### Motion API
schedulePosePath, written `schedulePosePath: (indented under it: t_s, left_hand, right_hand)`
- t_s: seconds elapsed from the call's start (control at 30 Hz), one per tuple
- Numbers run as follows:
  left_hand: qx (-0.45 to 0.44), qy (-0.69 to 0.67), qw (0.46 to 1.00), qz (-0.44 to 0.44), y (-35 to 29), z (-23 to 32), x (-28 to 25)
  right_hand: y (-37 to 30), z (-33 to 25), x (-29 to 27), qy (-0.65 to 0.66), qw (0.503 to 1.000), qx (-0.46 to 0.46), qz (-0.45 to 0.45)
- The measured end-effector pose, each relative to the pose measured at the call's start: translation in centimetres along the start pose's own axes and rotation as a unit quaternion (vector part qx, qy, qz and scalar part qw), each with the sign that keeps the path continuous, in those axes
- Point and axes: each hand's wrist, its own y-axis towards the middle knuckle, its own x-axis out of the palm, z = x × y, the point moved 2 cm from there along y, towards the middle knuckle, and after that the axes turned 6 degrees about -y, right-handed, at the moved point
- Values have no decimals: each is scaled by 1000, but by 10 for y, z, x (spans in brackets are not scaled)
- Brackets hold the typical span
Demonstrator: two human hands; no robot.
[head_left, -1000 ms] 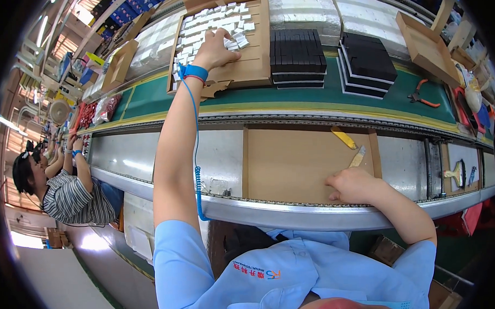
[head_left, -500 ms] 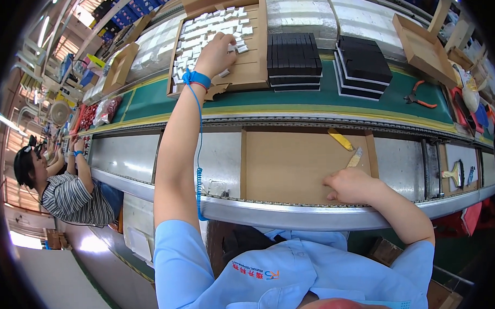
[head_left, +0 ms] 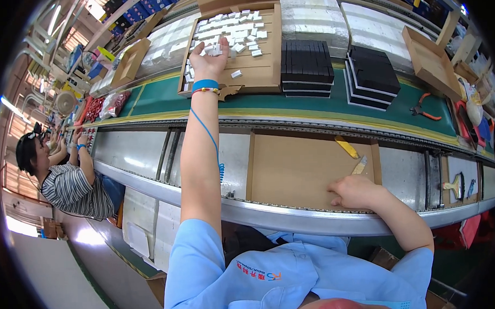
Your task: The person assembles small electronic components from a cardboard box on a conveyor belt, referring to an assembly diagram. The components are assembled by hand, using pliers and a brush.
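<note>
My left hand (head_left: pixel 209 62) reaches into a cardboard tray (head_left: pixel 271 61) of small white blocks (head_left: pixel 237 29). Its palm is turned up, with thumb and fingers apart. White blocks show between them; whether any rests on the hand cannot be told. A blue wrist strap (head_left: pixel 206 84) with a coiled cord is on that wrist. My right hand (head_left: pixel 355 191) lies in a shallow cardboard box (head_left: pixel 291 169), fingers curled and closed; what they may hold is hidden. A pale, yellowish tool (head_left: pixel 360 164) sticks out behind it, beside a yellow-handled tool (head_left: pixel 346 146).
Two stacks of black blocks with white layers (head_left: pixel 307 65) (head_left: pixel 371 76) stand on the green conveyor (head_left: pixel 246 104). Orange-handled pliers (head_left: pixel 424 107) lie to their right. White foam packs (head_left: pixel 313 18) line the back. A brush (head_left: pixel 454 185) lies far right. At left sits a co-worker (head_left: pixel 77 187).
My left hand has turned from palm down to palm up among the white blocks and drawn slightly nearer. The right hand keeps its pose. The whole view has shifted a little.
</note>
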Motion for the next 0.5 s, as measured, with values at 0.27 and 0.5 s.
schedulePosePath:
  t_s: [0.27, 0.5]
  left_hand:
    - [-88, 237, 966, -58, -18, 4, -10]
    - [-271, 325, 900, -101, -128, -53, -8]
  right_hand:
    - [2, 2, 3, -5, 1000, 5, -13]
    - [-1, 10, 8, 0, 1000, 15, -18]
